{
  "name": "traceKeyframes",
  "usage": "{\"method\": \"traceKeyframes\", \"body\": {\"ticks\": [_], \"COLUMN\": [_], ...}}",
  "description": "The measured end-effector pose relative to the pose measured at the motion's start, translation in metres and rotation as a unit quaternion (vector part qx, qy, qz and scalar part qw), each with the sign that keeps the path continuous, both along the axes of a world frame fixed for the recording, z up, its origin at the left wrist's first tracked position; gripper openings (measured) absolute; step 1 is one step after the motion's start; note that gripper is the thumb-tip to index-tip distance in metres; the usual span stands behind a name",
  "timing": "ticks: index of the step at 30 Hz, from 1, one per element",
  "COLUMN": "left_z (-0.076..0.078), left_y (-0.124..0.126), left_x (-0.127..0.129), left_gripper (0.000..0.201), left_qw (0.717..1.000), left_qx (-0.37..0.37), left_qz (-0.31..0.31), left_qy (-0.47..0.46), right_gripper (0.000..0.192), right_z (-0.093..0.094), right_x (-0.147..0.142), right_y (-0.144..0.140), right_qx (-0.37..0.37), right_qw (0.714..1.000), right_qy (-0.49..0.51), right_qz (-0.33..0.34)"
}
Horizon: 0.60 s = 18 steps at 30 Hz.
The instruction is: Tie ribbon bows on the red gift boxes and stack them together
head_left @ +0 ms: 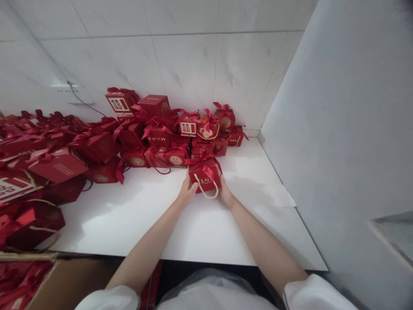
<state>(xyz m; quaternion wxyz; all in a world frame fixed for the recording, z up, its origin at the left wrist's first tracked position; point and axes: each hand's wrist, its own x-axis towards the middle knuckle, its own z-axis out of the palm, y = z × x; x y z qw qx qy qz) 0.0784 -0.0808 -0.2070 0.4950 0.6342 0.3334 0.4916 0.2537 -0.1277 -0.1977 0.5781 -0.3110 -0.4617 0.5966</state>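
Note:
Between my two hands is a red gift box with a red ribbon bow on top and a beige rope handle hanging down its front. My left hand grips its left side, the thumb on the front face. On the right side my right hand presses against it, its fingers partly hidden by the box. Just behind the held box are stacked red gift boxes with ribbons, some bearing gold or white emblems. Whether the held box rests on the white table or hovers over it, I cannot tell.
A large heap of red gift boxes covers the table's left side. Below it, at the lower left, a cardboard carton holds more red boxes. A tiled wall stands behind, and a pale grey panel borders the right.

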Motion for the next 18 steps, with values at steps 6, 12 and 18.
{"method": "traceKeyframes", "body": {"ticks": [6,12,18], "left_z": [-0.005,0.006,0.004], "left_y": [0.008,0.011,0.012], "left_x": [0.002,0.001,0.000], "left_gripper": [0.094,0.088,0.084], "left_qw": [0.995,0.991,0.988], "left_qx": [-0.061,-0.090,-0.106], "left_qz": [-0.010,-0.036,-0.060], "left_qy": [-0.081,-0.095,-0.091], "right_gripper": [0.075,0.061,0.065], "right_z": [0.003,-0.010,-0.017], "right_x": [0.004,0.007,0.010], "right_y": [0.001,0.013,0.020], "right_qx": [0.051,-0.021,-0.028], "right_qw": [0.996,1.000,0.999], "right_qy": [-0.067,-0.018,0.023], "right_qz": [-0.018,0.001,0.024]}}
